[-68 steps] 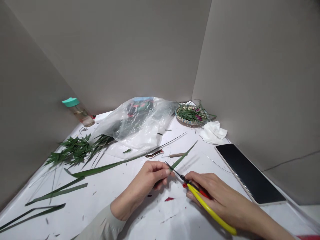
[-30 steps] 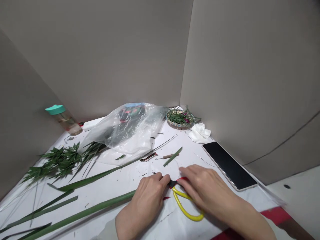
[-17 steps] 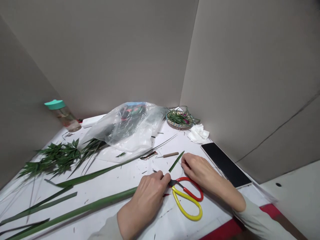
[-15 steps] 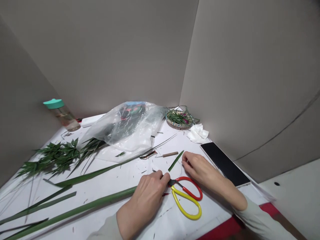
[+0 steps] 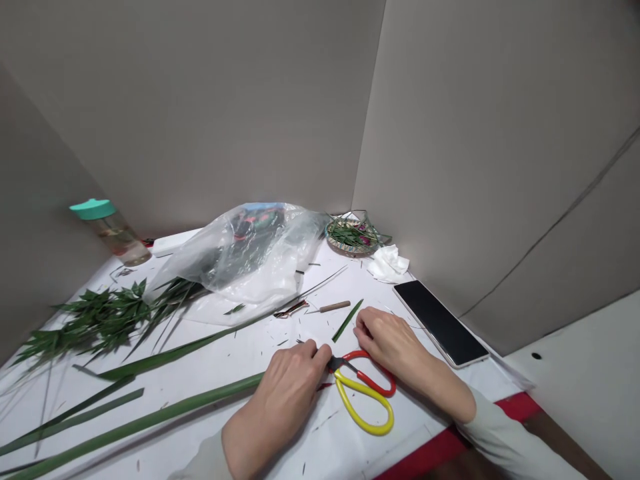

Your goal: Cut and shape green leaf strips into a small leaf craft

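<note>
My left hand [image 5: 285, 393] rests on the white-covered table with its fingers curled, over the blades of the scissors [image 5: 364, 390] and beside the end of a long green leaf stalk [image 5: 180, 408]. What its fingertips hold, if anything, is hidden. The red and yellow scissor handles spread out to its right. My right hand [image 5: 387, 337] is closed, its fingers curled just above the red handle. A short cut leaf strip [image 5: 347, 321] lies left of the right fingertips. Any small thing in the right fingers cannot be made out.
A clear plastic bag [image 5: 250, 250] covers leafy stems [image 5: 110, 313]. Further back are a bottle [image 5: 113, 230] and a woven bowl of greenery [image 5: 353, 235]. Tissue [image 5: 389, 264], a phone [image 5: 440, 323] and a wooden-handled awl [image 5: 334, 307] lie nearby, with leaf scraps about.
The whole view has shifted slightly, moving the table's contents left. My right hand has drawn a little nearer the red scissor handle and away from the leaf strip's tip.
</note>
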`<state>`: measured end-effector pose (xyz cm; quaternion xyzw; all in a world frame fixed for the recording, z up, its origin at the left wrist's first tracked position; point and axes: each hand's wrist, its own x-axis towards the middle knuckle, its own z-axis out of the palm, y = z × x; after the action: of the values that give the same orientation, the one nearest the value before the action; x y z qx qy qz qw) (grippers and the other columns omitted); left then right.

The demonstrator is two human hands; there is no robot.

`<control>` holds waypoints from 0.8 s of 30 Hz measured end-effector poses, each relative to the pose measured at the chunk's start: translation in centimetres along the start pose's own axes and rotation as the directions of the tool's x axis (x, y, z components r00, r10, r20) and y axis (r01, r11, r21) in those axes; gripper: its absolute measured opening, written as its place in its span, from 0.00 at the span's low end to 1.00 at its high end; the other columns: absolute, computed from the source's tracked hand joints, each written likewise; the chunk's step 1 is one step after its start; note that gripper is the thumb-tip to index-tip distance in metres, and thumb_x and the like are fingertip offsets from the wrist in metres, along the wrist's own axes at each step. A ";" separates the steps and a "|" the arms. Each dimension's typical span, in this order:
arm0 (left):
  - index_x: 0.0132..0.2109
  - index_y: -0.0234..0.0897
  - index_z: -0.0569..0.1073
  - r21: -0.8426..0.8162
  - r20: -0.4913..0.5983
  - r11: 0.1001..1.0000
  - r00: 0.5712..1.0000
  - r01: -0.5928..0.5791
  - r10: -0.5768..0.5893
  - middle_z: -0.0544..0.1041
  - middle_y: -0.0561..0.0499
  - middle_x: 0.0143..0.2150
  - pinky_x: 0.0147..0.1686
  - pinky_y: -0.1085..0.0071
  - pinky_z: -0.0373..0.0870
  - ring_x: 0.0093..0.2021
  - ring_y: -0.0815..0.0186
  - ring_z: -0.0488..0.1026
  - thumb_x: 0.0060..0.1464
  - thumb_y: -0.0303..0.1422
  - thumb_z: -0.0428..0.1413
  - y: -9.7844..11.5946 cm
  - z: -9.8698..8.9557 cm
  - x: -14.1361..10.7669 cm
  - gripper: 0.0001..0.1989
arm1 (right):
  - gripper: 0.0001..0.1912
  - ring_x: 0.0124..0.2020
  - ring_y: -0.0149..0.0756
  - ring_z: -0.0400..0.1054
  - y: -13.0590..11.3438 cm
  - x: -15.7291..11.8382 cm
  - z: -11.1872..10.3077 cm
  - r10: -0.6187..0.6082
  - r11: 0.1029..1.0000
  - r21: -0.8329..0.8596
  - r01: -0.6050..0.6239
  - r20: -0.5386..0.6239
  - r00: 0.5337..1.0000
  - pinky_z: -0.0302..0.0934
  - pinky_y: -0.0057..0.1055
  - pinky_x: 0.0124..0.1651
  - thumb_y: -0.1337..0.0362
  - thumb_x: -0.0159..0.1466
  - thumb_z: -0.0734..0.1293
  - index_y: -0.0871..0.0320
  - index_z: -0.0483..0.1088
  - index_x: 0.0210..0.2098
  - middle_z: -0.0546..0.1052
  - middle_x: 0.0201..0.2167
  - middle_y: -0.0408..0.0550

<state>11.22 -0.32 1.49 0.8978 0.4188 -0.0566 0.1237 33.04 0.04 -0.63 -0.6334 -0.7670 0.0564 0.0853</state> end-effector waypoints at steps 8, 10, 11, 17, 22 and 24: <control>0.46 0.41 0.70 0.020 -0.002 1.000 1.000 0.001 -0.001 0.77 0.46 0.41 0.38 0.62 0.70 0.41 0.55 0.77 0.64 0.23 0.45 -0.3 -0.2 0.0 0.12 | 0.08 0.38 0.36 0.74 -0.4 -0.7 -0.9 0.003 0.998 -0.061 -0.003 0.001 1.000 0.71 0.38 0.42 0.60 0.71 0.68 0.60 0.73 0.41 0.77 0.38 0.45; 0.46 0.41 0.71 0.032 -0.002 0.999 1.000 0.001 -0.001 0.77 0.46 0.40 0.37 0.63 0.69 0.40 0.55 0.77 0.63 0.22 0.46 -0.3 -0.4 0.1 0.13 | 0.08 0.39 0.37 0.74 -0.4 -0.7 0.0 -0.009 0.997 -0.073 0.009 0.001 1.000 0.71 0.39 0.43 0.61 0.71 0.68 0.60 0.73 0.42 0.77 0.39 0.46; 0.46 0.41 0.71 0.038 -0.004 0.999 1.000 0.000 0.000 0.77 0.46 0.40 0.37 0.63 0.69 0.40 0.56 0.77 0.63 0.22 0.46 -0.4 -0.5 0.1 0.13 | 0.08 0.38 0.36 0.74 -0.3 -0.6 0.4 -0.015 0.997 -0.073 0.015 0.001 1.000 0.71 0.39 0.43 0.61 0.71 0.67 0.60 0.73 0.42 0.77 0.39 0.45; 0.45 0.40 0.71 0.054 -0.026 0.999 1.000 -0.007 0.009 0.78 0.45 0.41 0.36 0.62 0.70 0.40 0.54 0.78 0.64 0.24 0.46 -0.6 -0.5 0.1 0.11 | 0.09 0.35 0.34 0.74 1.1 0.0 -0.1 -0.020 0.998 -0.064 0.019 -0.021 1.000 0.71 0.36 0.40 0.60 0.71 0.67 0.60 0.73 0.41 0.77 0.36 0.44; 0.46 0.40 0.71 0.059 -0.035 0.998 0.999 -0.011 0.013 0.78 0.45 0.41 0.36 0.60 0.70 0.40 0.52 0.78 0.64 0.23 0.46 -0.8 -0.3 0.2 0.12 | 0.08 0.31 0.31 0.72 2.0 0.2 -2.1 -0.054 0.999 -0.006 0.054 -0.058 0.997 0.70 0.33 0.36 0.61 0.72 0.66 0.60 0.72 0.41 0.76 0.34 0.42; 0.46 0.40 0.71 0.061 -0.035 0.998 0.999 -0.014 0.016 0.78 0.46 0.41 0.35 0.61 0.70 0.39 0.52 0.78 0.64 0.23 0.46 -0.8 -0.3 0.2 0.12 | 0.06 0.32 0.32 0.72 2.1 0.2 -2.8 -0.112 0.993 0.029 0.114 -0.065 0.992 0.70 0.33 0.37 0.63 0.72 0.66 0.60 0.72 0.41 0.76 0.34 0.42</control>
<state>10.71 0.43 1.56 0.9052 0.4123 -0.0522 0.0892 35.58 0.60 1.71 -0.5889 -0.7976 0.0439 0.1228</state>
